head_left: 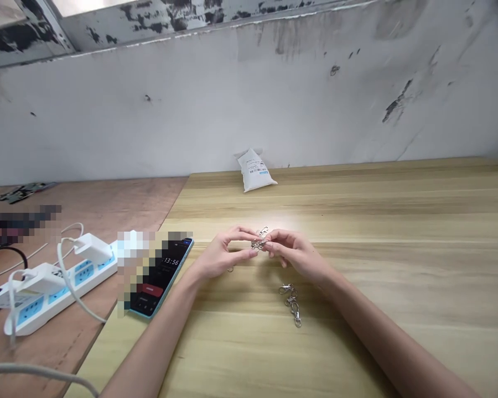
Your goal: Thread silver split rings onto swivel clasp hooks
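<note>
Above the table, my left hand [218, 253] is closed, its thumb and fingers around a few silver lobster clasps [257, 244] with small rings. From the other side, my right hand [296, 251] pinches at the same cluster with thumb and forefinger. One clasp [264, 230] shows just beyond the fingertips. A ring [231, 269] peeks out below my left hand, partly hidden. Several more lobster clasps [291, 303] lie in a loose line on the wood, nearer to me and below my right hand.
A light wooden table [398, 221] meets a stained wall. Against that wall leans a white packet [255, 171]. Left of my left arm lies a phone [161, 279]. Farther left, a white power strip [74, 282] with chargers and cables rests on a brown surface [149, 199].
</note>
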A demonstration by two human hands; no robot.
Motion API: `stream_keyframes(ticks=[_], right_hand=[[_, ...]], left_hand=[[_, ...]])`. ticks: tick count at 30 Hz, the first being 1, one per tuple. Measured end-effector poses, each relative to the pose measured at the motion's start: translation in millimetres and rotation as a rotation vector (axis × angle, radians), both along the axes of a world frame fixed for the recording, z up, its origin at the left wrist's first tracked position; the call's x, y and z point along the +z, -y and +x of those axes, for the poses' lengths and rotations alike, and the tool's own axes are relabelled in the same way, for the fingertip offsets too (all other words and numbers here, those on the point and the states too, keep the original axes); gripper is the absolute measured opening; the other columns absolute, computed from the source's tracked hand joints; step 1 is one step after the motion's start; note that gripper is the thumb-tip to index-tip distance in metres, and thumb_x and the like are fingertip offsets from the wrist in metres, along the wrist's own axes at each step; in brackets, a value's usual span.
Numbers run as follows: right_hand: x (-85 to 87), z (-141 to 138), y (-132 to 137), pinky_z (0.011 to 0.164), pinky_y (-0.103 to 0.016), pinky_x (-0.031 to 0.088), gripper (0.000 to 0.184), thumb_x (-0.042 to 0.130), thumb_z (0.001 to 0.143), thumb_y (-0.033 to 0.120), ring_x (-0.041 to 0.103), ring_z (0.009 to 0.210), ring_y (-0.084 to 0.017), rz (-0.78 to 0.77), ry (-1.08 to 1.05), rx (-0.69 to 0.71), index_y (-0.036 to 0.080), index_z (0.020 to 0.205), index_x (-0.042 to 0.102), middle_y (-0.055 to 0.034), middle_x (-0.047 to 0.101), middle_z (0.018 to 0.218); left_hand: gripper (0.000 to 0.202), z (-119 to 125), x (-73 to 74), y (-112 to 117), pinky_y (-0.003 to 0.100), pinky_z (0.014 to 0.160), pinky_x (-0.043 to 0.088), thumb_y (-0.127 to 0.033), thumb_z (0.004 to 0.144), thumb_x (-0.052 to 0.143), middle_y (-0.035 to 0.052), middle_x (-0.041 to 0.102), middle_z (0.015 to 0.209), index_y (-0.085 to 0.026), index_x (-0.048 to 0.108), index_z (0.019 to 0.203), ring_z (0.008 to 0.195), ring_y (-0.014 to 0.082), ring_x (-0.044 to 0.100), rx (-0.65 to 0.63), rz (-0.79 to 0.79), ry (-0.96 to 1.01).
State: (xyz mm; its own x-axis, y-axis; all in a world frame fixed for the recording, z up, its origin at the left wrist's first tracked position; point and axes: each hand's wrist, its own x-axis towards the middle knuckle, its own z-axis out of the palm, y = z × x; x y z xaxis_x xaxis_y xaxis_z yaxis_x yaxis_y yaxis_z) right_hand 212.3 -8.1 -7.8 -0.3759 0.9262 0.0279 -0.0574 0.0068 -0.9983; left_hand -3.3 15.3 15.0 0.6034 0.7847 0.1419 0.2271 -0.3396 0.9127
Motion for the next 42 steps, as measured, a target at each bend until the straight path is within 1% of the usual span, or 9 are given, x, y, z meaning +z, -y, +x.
stream_keyframes(ticks=[8,17,19,22,25,28,31,35,42], right_hand=[[-3.3,-1,1,0.047,-0.019,0.036,0.029,0.072,0.079,0.045,0.046,0.052,-0.006,-0.136,-0.119,0.128,0.017,0.086,0.066,0.0012,0.058,0.069],[3.1,0,1,0.053,-0.021,0.044,0.031,0.071,0.078,0.047,0.056,0.065,-0.011,-0.094,-0.097,0.048,0.017,0.085,0.067,-0.0008,0.061,0.073],[3.2,0,1,0.054,-0.022,0.045,0.03,0.068,0.081,0.047,0.059,0.073,-0.014,-0.05,-0.023,0.026,0.018,0.087,0.067,-0.0026,0.063,0.078],[-0.3,-2,1,0.059,-0.025,0.045,0.024,0.06,0.086,0.041,0.06,0.074,-0.016,0.122,0.203,-0.073,0.017,0.085,0.067,-0.0041,0.066,0.081],[-7.4,-6,3,0.066,-0.029,0.044,0.016,0.056,0.088,0.028,0.06,0.072,-0.016,0.336,0.464,-0.221,0.019,0.08,0.067,-0.0029,0.068,0.078],[-13.1,-9,4,0.066,-0.029,0.044,0.013,0.055,0.088,0.023,0.06,0.072,-0.017,0.4,0.576,-0.304,0.021,0.081,0.066,-0.0022,0.068,0.078],[-13.4,-9,4,0.067,-0.029,0.048,0.012,0.055,0.089,0.025,0.062,0.081,-0.019,0.397,0.496,-0.337,0.021,0.083,0.065,-0.0041,0.067,0.085],[-9.9,-8,3,0.085,-0.038,0.049,0.012,0.055,0.09,0.025,0.06,0.102,-0.023,0.497,0.423,-0.335,0.022,0.086,0.066,-0.0078,0.065,0.103],[-10.6,-6,1,0.098,-0.05,0.04,0.01,0.055,0.092,0.024,0.054,0.117,-0.027,0.631,0.51,-0.345,0.022,0.088,0.064,-0.0103,0.063,0.117]], left_hand=[[0.019,2,-2.6,1,0.038,0.096,0.044,-0.03,0.08,0.074,0.0062,0.062,0.113,-0.028,0.077,0.098,0.111,0.0223,0.056,-0.031,-0.158,0.181],[0.007,3,-11.8,-3,0.037,0.095,0.045,-0.027,0.076,0.078,0.0047,0.064,0.098,-0.021,0.074,0.076,0.098,0.0178,0.06,0.132,-0.053,0.223],[0.008,2,-10.9,-4,0.039,0.096,0.045,-0.029,0.078,0.075,0.0059,0.064,0.102,-0.021,0.074,0.077,0.102,0.0198,0.059,0.165,0.049,0.11],[0.008,2,-11.2,-4,0.047,0.104,0.039,-0.027,0.082,0.07,0.0062,0.064,0.109,-0.022,0.072,0.077,0.114,0.0237,0.055,0.226,0.366,-0.168],[0.011,6,-14.0,-1,0.057,0.115,0.021,-0.02,0.085,0.066,0.005,0.065,0.115,-0.022,0.071,0.076,0.126,0.0261,0.048,0.248,0.723,-0.433],[0.015,11,-15.7,3,0.057,0.119,0.011,-0.017,0.087,0.061,0.0054,0.064,0.122,-0.021,0.069,0.076,0.132,0.0256,0.044,0.277,0.89,-0.548],[0.008,12,-15.5,5,0.057,0.117,0.018,-0.022,0.085,0.064,0.0055,0.059,0.13,-0.024,0.071,0.082,0.135,0.0271,0.04,0.347,0.819,-0.484],[0.011,9,-15.7,2,0.054,0.112,0.031,-0.029,0.086,0.064,0.0043,0.054,0.138,-0.028,0.073,0.093,0.139,0.0275,0.033,0.334,0.564,-0.35],[0.013,10,-14.8,1,0.054,0.116,0.026,-0.032,0.086,0.065,0.0042,0.048,0.145,-0.024,0.074,0.081,0.144,0.0277,0.025,0.318,0.355,-0.216]])
